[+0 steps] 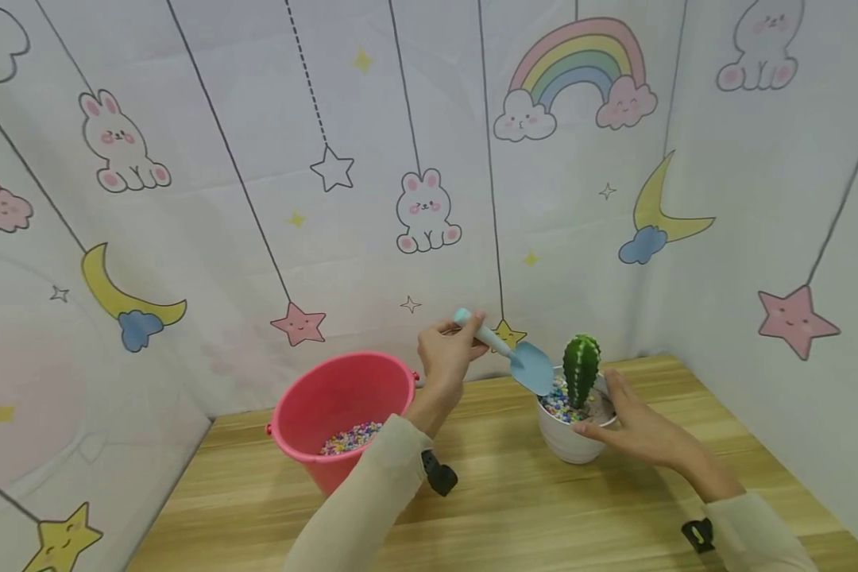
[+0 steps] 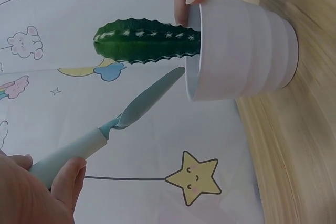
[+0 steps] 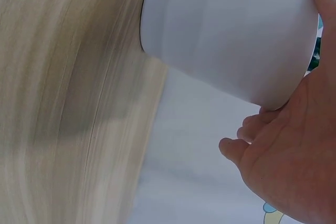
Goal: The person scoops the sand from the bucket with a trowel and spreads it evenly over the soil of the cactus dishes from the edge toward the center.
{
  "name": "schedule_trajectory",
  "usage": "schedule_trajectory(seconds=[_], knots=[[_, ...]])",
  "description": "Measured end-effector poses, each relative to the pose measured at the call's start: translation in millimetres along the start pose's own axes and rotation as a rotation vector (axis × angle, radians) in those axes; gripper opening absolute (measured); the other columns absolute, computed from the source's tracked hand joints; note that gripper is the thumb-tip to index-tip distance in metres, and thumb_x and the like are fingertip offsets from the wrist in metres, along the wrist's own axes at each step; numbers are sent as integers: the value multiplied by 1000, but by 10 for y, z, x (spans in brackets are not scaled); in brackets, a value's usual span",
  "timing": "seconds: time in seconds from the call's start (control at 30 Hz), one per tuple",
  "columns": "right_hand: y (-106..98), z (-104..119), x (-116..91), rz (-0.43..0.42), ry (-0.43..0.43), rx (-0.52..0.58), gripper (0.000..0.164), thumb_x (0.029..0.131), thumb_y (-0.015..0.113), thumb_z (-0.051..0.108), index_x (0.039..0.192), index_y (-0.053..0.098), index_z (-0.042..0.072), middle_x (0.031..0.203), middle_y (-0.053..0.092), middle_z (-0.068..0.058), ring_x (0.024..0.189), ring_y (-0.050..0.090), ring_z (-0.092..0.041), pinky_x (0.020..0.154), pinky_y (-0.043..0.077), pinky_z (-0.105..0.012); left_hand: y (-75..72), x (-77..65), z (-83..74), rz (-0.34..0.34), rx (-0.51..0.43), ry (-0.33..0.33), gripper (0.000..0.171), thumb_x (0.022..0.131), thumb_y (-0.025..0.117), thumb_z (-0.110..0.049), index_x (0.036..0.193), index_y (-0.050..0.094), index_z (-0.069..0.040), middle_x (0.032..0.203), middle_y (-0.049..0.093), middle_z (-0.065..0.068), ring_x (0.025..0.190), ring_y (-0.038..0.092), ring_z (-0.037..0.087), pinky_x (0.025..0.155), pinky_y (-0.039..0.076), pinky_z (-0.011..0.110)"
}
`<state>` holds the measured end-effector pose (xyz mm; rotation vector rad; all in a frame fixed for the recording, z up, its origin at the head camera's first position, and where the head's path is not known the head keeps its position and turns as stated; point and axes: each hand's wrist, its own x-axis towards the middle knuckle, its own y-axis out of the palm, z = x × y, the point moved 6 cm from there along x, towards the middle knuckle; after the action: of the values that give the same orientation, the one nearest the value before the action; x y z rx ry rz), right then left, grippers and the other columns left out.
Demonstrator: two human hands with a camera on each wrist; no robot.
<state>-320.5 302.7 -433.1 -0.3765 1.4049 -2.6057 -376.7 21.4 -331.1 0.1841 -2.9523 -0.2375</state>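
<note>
My left hand (image 1: 446,357) grips the pale-blue handle of a small toy trowel (image 1: 532,367). Tilted down to the right, the blade has its tip at the rim of a white ribbed flowerpot (image 1: 572,441). A green cactus (image 1: 581,369) stands upright in the pot, with colourful pebbles (image 1: 558,403) on its left side and a bare brownish patch on the right. My right hand (image 1: 647,429) holds the pot by its right side, thumb at the near rim and fingers round the far side. In the left wrist view the trowel blade (image 2: 152,98) appears edge-on beside the cactus.
A pink bucket (image 1: 329,389) stands on the wooden table (image 1: 486,508) to the left, with more colourful pebbles (image 1: 350,437) at its bottom. White cloth printed with rabbits, stars and moons hangs behind the table and along its sides.
</note>
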Motion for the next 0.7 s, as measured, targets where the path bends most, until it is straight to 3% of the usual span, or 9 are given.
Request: schedule_trajectory(seconds=[0.2, 0.3, 0.53, 0.6, 0.67, 0.7], knots=[[-18, -26, 9, -14, -6, -31, 118, 96, 68, 59, 161, 6, -16, 169, 4, -41, 153, 14, -64, 122, 25, -79, -91, -13, -131, 22, -1, 2, 38, 94, 81, -30, 117, 75, 0, 108, 79, 20, 89, 82, 27, 79, 69, 34], [-78, -31, 18, -59, -6, -61, 115, 96, 67, 60, 161, 10, -15, 168, 10, -41, 150, 22, -65, 119, 30, -79, -154, -2, -210, 34, -2, 15, 39, 95, 80, -28, 119, 74, 1, 109, 79, 21, 87, 82, 25, 79, 69, 34], [-383, 44, -41, -273, 58, -37, 102, 97, 66, 63, 162, 26, -4, 160, 36, -37, 143, 40, -62, 109, 39, -81, -435, 4, -420, 68, 2, 47, 40, 98, 77, -28, 125, 72, 1, 110, 76, 19, 81, 81, 19, 79, 69, 36], [-478, 112, -90, -373, 48, 3, 93, 98, 69, 56, 157, 35, -7, 152, 46, -37, 136, 48, -59, 107, 44, -76, -542, -5, -479, 72, 11, 56, 41, 99, 75, -30, 126, 72, 0, 110, 76, 19, 84, 82, 20, 81, 69, 35], [-558, 196, -153, -496, 9, 39, 81, 98, 73, 47, 150, 44, -8, 141, 56, -34, 125, 58, -53, 106, 55, -55, -645, -20, -549, 74, 24, 75, 40, 100, 75, -31, 126, 72, -1, 112, 76, 19, 88, 82, 22, 83, 68, 35], [-594, 244, -182, -566, -30, 67, 73, 97, 76, 40, 146, 50, -7, 136, 60, -31, 120, 64, -41, 104, 58, -41, -693, -27, -587, 73, 33, 89, 40, 100, 74, -32, 126, 72, -1, 113, 75, 20, 91, 82, 24, 84, 68, 35]])
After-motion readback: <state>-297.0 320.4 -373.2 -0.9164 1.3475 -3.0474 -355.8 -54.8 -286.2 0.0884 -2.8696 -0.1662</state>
